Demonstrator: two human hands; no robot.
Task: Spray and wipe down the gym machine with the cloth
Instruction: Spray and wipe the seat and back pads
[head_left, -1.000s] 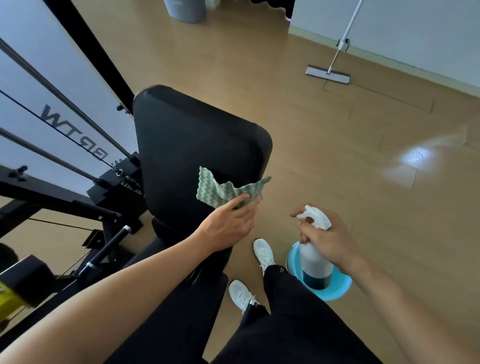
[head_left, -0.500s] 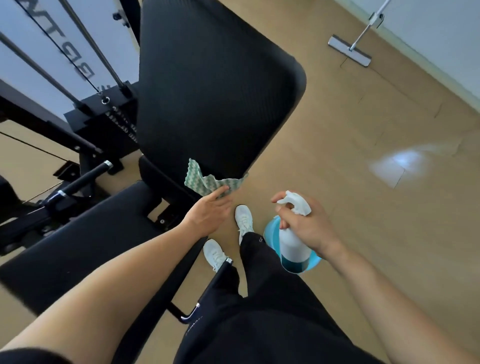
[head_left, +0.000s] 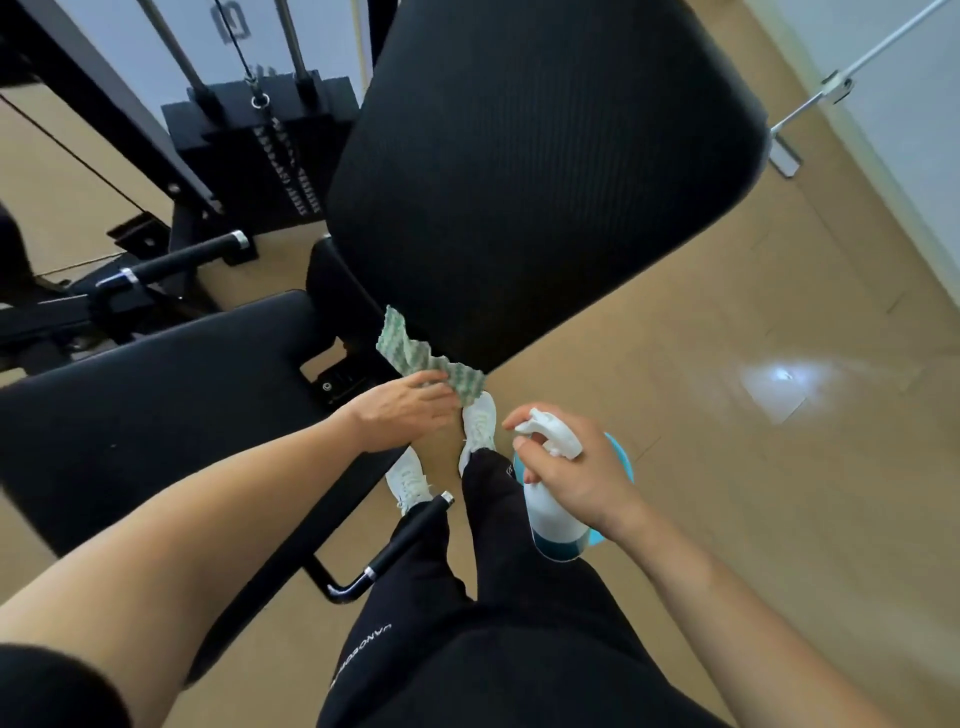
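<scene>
While the left hand (head_left: 405, 410) pinches the cloth (head_left: 431, 364), surely soft and light, at the lower edge of the pad (head_left: 545, 182) beyond its fingertips, the right hand (head_left: 576, 473) grips the neck of the spray bottle (head_left: 550, 504), probably rigid and slippery.

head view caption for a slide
Left hand holds cloth at the back pad's lower edge; right hand grips spray bottle.

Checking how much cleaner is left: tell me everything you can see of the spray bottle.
The spray bottle is white, plastic-looking, with a white trigger head and a dark teal band at its base, possibly liquid. The right hand grips its neck, a finger at the trigger, holding it roughly upright above a blue basin on the floor. Nothing else touches it.
</scene>
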